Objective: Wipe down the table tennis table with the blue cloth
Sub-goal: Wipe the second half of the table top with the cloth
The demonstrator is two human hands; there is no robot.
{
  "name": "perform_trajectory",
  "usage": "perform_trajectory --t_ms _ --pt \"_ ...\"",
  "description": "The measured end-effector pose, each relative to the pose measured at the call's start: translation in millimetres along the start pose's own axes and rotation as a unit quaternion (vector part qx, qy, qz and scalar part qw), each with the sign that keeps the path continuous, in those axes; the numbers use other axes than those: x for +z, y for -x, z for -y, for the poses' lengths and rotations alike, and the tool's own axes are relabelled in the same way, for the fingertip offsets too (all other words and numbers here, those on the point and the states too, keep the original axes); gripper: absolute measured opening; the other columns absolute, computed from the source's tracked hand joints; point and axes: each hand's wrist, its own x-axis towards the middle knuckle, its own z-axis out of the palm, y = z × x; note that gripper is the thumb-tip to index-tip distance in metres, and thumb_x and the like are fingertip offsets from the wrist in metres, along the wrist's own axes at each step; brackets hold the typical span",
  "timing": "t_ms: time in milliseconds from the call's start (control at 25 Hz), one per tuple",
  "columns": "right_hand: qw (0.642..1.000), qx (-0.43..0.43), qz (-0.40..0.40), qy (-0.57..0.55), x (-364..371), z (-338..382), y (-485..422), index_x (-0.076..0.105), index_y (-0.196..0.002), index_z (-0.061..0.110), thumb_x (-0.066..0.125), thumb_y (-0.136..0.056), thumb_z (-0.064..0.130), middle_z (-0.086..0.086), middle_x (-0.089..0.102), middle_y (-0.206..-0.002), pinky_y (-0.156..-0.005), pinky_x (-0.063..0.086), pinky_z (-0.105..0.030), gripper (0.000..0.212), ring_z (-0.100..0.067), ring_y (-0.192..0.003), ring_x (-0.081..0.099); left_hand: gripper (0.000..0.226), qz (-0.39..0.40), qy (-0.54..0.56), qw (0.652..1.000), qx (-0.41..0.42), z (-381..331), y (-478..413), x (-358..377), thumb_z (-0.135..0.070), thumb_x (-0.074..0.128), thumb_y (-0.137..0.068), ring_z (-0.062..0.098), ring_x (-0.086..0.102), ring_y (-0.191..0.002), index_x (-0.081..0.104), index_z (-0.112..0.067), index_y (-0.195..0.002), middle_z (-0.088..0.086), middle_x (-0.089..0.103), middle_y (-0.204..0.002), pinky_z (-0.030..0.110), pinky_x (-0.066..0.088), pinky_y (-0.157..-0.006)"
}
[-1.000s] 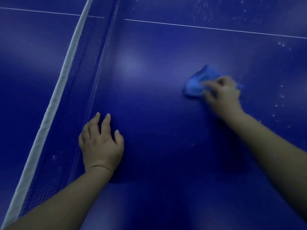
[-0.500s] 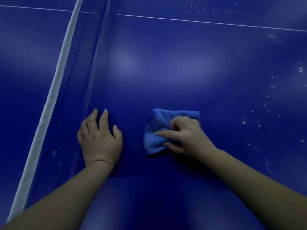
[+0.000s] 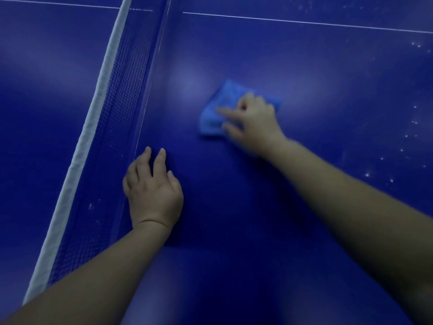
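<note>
right hand (image 3: pixel 254 121) presses on blue cloth (image 3: pixel 216 111), forefinger stretched out, blur hides any pinch | left hand (image 3: pixel 153 191) spread flat on surface (image 3: pixel 316 71) beside net (image 3: pixel 103 109) | cloth bunched, mid-surface | I judge it soft, light, prone to ruck, so I'd hold palm over its middle | pale specks (image 3: pixel 414 123) lie rightward

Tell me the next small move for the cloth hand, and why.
Probably sweep the right hand, which holds the blue cloth against the table, out to the right. White specks dot that side, while the surface around the cloth shows none. The left hand rests flat beside the net, clear of that path.
</note>
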Motion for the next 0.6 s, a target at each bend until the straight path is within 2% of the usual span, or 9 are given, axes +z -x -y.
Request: perform_trajectory --t_ms 80,120,200,280,360,480,520,600 --pt "0.990 -0.132 0.031 -0.037 -6.7 19.4 79.9 0.066 -0.122 0.034 0.057 -0.088 0.044 -0.008 0.054 -0.094 -0.070 0.035 -0.037 0.037 -0.028 -0.083 0.050 0.050 -0.003 0.004 1.000 0.004 0.5 -0.5 -0.7 -0.021 0.045 -0.095 0.030 0.026 -0.138 0.042 -0.016 -0.144 0.010 0.032 -0.153 0.056 0.022 -0.112" --pt "0.982 -0.170 0.056 -0.054 -15.6 14.9 115.0 0.067 -0.121 0.034 0.056 -0.089 0.045 -0.006 0.053 -0.090 -0.068 0.035 -0.036 0.035 -0.026 -0.079 0.049 0.049 -0.003 0.000 1.000 0.006 0.6 -0.2 -1.2 -0.021 0.044 -0.095 0.031 0.027 -0.137 0.042 -0.016 -0.144 0.010 0.032 -0.153 0.056 0.023 -0.111" --pt "0.980 -0.179 0.051 -0.067 -33.4 -14.6 151.0 0.069 -0.119 0.031 0.057 -0.090 0.043 -0.006 0.053 -0.085 -0.065 0.041 -0.038 0.034 -0.025 -0.072 0.049 0.050 0.005 -0.007 1.000 0.007 0.0 1.0 -2.3 -0.022 0.043 -0.095 0.030 0.026 -0.138 0.041 -0.016 -0.144 0.010 0.031 -0.153 0.056 0.023 -0.112" --pt "0.995 -0.090 -0.017 -0.040 -38.2 -46.8 135.3 0.068 -0.120 0.028 0.056 -0.088 0.041 -0.010 0.052 -0.082 -0.064 0.047 -0.045 0.037 -0.029 -0.071 0.050 0.050 0.011 -0.008 1.000 0.004 0.0 1.4 -4.0 -0.022 0.042 -0.096 0.029 0.025 -0.138 0.040 -0.016 -0.145 0.009 0.030 -0.153 0.056 0.023 -0.112" --pt "0.993 0.054 -0.105 0.023 -30.1 -62.5 85.4 0.067 -0.122 0.029 0.054 -0.088 0.042 -0.013 0.052 -0.091 -0.075 0.047 -0.049 0.039 -0.035 -0.083 0.051 0.049 0.014 -0.002 1.000 0.006 0.3 0.9 -4.2 -0.022 0.042 -0.096 0.029 0.024 -0.139 0.039 -0.016 -0.145 0.009 0.030 -0.153 0.056 0.022 -0.113" --pt "0.964 0.230 -0.127 0.027 -10.3 -57.2 -0.6 0.062 -0.127 0.037 0.054 -0.090 0.047 -0.011 0.051 -0.113 -0.092 0.037 -0.044 0.039 -0.035 -0.107 0.048 0.049 0.000 -0.010 1.000 0.009 2.0 0.0 0.2 -0.024 0.041 -0.096 0.029 0.025 -0.138 0.039 -0.018 -0.145 0.008 0.031 -0.153 0.055 0.024 -0.113" --pt "0.964 0.242 -0.111 0.026 -4.8 -46.4 -17.1 0.061 -0.128 0.039 0.053 -0.091 0.048 -0.009 0.050 -0.117 -0.094 0.036 -0.043 0.040 -0.034 -0.110 0.048 0.050 -0.002 -0.013 1.000 0.012 3.4 1.2 1.6 -0.026 0.040 -0.096 0.029 0.025 -0.138 0.039 -0.018 -0.145 0.008 0.031 -0.153 0.055 0.024 -0.112" --pt "0.981 0.179 -0.068 0.033 0.9 -11.4 -20.0 0.060 -0.129 0.039 0.055 -0.090 0.048 -0.009 0.051 -0.118 -0.091 0.038 -0.041 0.041 -0.034 -0.110 0.049 0.050 -0.001 -0.006 1.000 0.018 3.7 0.9 1.1 -0.026 0.038 -0.097 0.028 0.024 -0.139 0.038 -0.018 -0.146 0.008 0.030 -0.154 0.054 0.022 -0.113"
